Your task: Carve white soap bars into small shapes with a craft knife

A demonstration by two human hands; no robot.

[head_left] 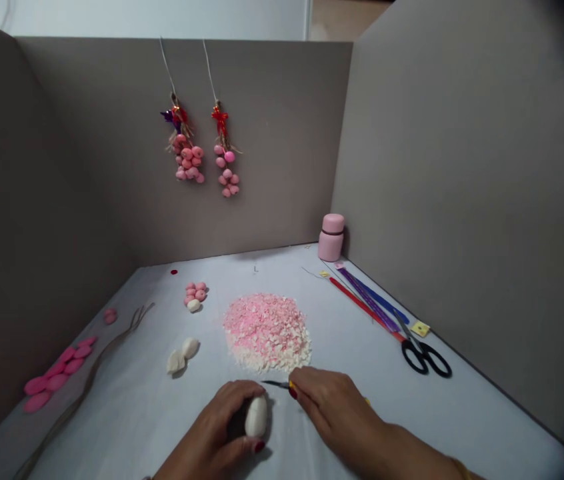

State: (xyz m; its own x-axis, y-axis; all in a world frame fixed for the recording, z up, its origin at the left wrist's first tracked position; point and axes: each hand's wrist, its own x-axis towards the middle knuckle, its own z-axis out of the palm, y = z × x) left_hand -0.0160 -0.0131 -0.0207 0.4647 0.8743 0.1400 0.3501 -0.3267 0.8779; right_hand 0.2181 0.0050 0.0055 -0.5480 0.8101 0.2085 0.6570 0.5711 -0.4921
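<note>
On the head view, I have the left hand (212,427) with its fingers (241,388) and thumb closed around the ends of a white egg-shaped piece (257,417), just above the bench (132,413) or resting on it; I can't tell which. The right hand (335,403) has its fingers wrapped around the yellow handle of a small knife (277,384), the dark blade pointing toward the left fingertips.

Just beyond both sets of fingers I see a heap of pink and white shavings (267,327). Left of the left fingers lie two white pieces (183,355), with a cluster of pink balls (195,292) beyond them; farther left are flat pink ovals (57,378) and a length of twine (93,372). Right of the right fingers I pick out black-handled scissors (418,351) beside red (359,303), purple (368,299) and blue strips (385,303). Well beyond stands a pink jar (331,243), and two bunches of pink balls (191,160) hang against the grey back panel (282,133).
</note>
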